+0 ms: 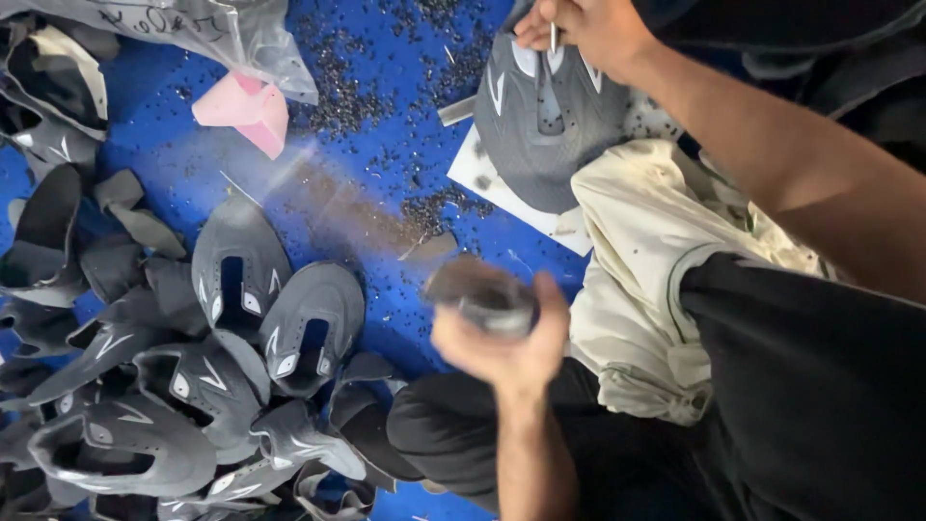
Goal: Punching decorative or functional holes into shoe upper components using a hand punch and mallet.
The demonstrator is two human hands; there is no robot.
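My right hand (588,29) is at the top, pinching a thin pale pin-like tool (553,37) against the top edge of a grey shoe upper (545,125). That upper lies on a white board (492,178). My left hand (502,347) is lower, in the middle, shut on a grey round object (487,299) that is blurred by motion; I cannot tell what it is. It hovers above the blue surface (386,125), apart from the upper.
A heap of grey shoe uppers (231,289) and black pieces fills the left side. A pink piece (246,106) and a clear plastic bag (222,34) lie at top left. Small black scraps (338,77) litter the blue surface. A cream cloth (656,260) covers my lap.
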